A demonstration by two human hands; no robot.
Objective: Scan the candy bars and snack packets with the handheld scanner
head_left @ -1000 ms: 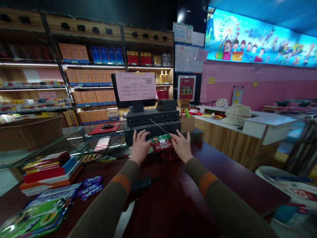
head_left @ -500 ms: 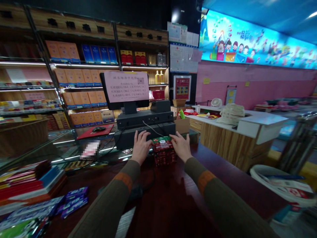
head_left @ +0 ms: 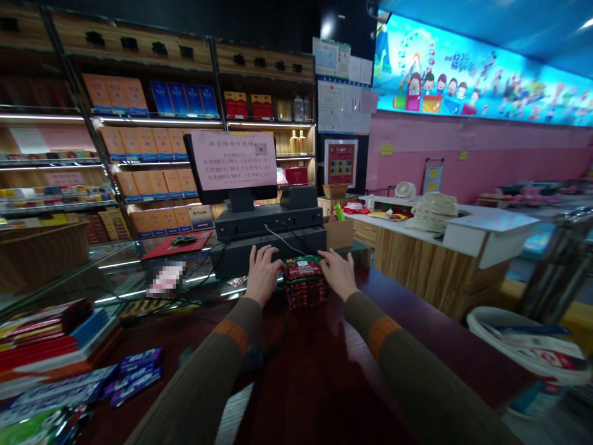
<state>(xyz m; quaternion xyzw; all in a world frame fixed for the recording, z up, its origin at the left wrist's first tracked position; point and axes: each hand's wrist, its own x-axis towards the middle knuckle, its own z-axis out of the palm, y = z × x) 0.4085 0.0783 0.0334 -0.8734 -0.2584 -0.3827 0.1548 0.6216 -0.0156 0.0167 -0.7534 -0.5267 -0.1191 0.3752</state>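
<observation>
We note L. and R. hands (head_left: 264,275) (head_left: 340,273) spread, one at each end of the stack of red packets (head_left: 306,292), on the table (head_left: 417,315) just near of the till (head_left: 237,258). Fingertips appear to touch the top pkt; can't tell if pinching. We'd advise light, equal pressure, edges squared. Stack's far side hidden; sign's (head_left: 235,161) bottom line illegible; print on far-left orange boxes (head_left: 115,96) unreadable.

Lit wooden shelves (head_left: 162,122) line the back; a glowing cartoon panel (head_left: 463,77) tops a pink wall (head_left: 417,139)
</observation>
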